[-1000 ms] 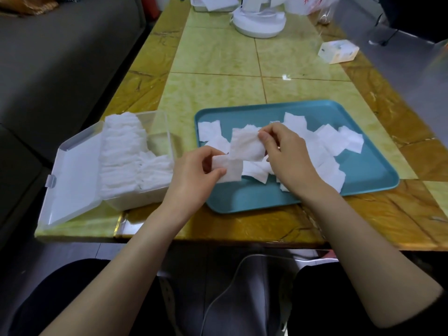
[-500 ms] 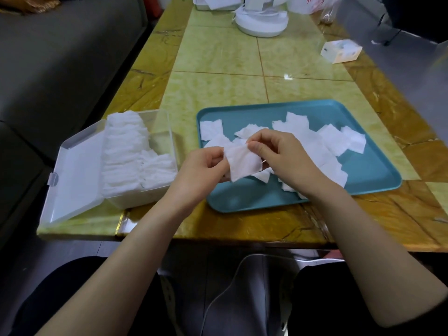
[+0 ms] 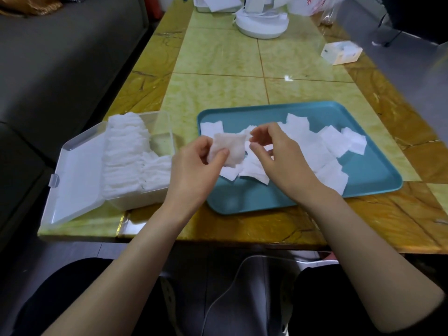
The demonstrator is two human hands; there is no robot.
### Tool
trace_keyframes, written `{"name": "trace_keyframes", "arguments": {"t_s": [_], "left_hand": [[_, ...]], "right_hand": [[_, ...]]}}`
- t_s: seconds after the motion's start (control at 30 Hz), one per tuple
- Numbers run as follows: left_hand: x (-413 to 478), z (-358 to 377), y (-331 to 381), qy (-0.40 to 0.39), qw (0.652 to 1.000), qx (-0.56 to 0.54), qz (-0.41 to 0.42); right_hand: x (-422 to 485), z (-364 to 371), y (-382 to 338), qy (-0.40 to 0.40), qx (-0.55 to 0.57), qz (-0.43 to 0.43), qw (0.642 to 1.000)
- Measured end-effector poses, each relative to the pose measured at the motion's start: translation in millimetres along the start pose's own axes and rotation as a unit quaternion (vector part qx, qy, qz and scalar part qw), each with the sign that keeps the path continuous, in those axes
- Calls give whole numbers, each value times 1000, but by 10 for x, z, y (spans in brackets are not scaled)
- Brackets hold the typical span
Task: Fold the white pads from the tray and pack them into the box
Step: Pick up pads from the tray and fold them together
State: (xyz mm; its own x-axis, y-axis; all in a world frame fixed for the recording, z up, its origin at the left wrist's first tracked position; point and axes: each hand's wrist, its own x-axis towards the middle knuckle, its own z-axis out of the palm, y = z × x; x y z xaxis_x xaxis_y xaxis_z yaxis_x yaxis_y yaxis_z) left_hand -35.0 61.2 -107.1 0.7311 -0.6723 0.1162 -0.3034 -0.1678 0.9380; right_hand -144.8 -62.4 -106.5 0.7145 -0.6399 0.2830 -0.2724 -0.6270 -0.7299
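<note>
A: So, what had the hands got hold of?

B: The left hand (image 3: 194,166) pinched a folded pad (image 3: 230,151) between thumb and fingers, held up over the left part of the tray (image 3: 363,170). The right hand (image 3: 281,158) gripped nothing. Its thumb and forefinger were parted and loosely curved, just beside the pad's right edge.

A: And the other pads?

B: The loose pads (image 3: 303,144) lay flat and overlapping across the middle of the teal tray, some of them hidden under the right hand. The packed pads (image 3: 126,151) stood on edge in rows inside the clear box (image 3: 167,132). That box sat on the bench (image 3: 218,59) just left of the tray, its lid (image 3: 77,175) swung open to the left.

A: Anything farther off?

B: A round white base (image 3: 261,25) stood at the far end of the bench, and a small carton (image 3: 341,52) lay well apart on the right.
</note>
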Motion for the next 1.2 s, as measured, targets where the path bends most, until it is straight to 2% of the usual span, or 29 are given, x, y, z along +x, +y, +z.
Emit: {"name": "trace_keyframes", "arguments": {"t_s": [0.07,0.13,0.17,0.23,0.37,0.5,0.63,0.7,0.8,0.83,0.9,1.0,1.1,1.2], "left_hand": [[27,-41,13,29,1000,-1,1],[46,-64,22,42,999,4,-8],[50,-69,22,44,999,6,-9],[47,-62,26,44,999,9,-6],[47,-74,23,41,999,8,-6],[47,-85,28,39,999,16,-15],[58,-87,12,36,999,20,-21],[63,-76,-3,30,999,24,-19],[68,-64,1,24,999,22,-19],[70,-60,-2,24,999,21,-19],[70,-57,-12,24,999,18,-19],[76,-50,-40,18,1000,14,-22],[67,-41,-33,11,1000,9,-20],[58,-40,-18,-6,1000,-3,-25]], "right_hand": [[-11,-5,80,-53,-95,-4,994],[-46,31,144,-137,-224,3,965],[-59,53,168,-156,-268,0,951],[-59,69,173,-136,-291,-13,947],[-16,57,145,-96,-276,-1,956],[-16,-11,79,-15,-139,5,990],[-20,-153,-16,64,-64,8,996],[-8,-202,-37,70,-15,30,997],[11,-253,-62,39,66,67,995],[11,-256,-40,32,43,70,996],[-3,-238,36,35,-76,71,994],[-13,-228,107,94,-198,39,975],[4,-250,34,172,-175,-52,968],[-17,-253,-82,187,-38,-74,979]]}}
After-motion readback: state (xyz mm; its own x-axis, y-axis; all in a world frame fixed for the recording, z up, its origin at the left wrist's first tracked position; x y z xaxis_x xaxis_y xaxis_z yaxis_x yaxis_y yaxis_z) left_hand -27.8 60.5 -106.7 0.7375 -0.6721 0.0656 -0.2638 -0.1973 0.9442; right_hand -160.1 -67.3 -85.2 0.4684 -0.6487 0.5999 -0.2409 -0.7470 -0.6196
